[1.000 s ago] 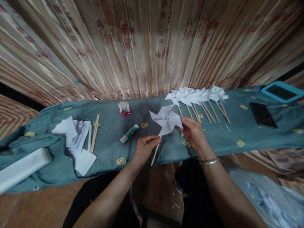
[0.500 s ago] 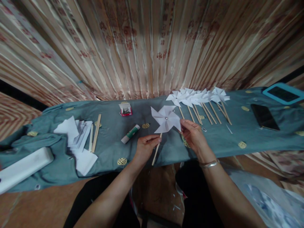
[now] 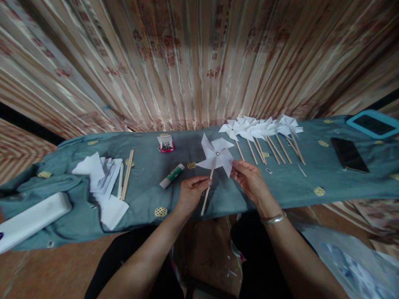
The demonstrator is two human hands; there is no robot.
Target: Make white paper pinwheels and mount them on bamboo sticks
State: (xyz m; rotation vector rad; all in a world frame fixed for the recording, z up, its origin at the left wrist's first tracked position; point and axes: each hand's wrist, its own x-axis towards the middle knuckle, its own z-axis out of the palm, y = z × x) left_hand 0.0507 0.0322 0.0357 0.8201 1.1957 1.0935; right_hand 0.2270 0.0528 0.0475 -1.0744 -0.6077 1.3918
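My left hand (image 3: pixel 191 192) pinches the wooden stick (image 3: pixel 206 193) of a white paper pinwheel (image 3: pixel 215 155) held upright over a table covered in teal cloth (image 3: pixel 146 172). A silver pin sits at the pinwheel's centre. My right hand (image 3: pixel 249 178), with a bangle on the wrist, has its fingertips closed on the pinwheel's lower right blade. A row of several finished pinwheels (image 3: pixel 262 128) on sticks lies just behind my right hand.
A glue stick (image 3: pixel 171 175) and a small red box of pins (image 3: pixel 165 143) lie left of the pinwheel. Cut white paper (image 3: pixel 99 182) and spare sticks (image 3: pixel 126 173) lie further left, beside a white case (image 3: pixel 29 220). A dark phone (image 3: pixel 349 154) and a blue-framed tablet (image 3: pixel 372 123) lie at the right. A striped curtain hangs behind.
The pinwheel's blades have turned under my right fingers, and the wheel sits a little higher. My left hand keeps its grip on the stick.
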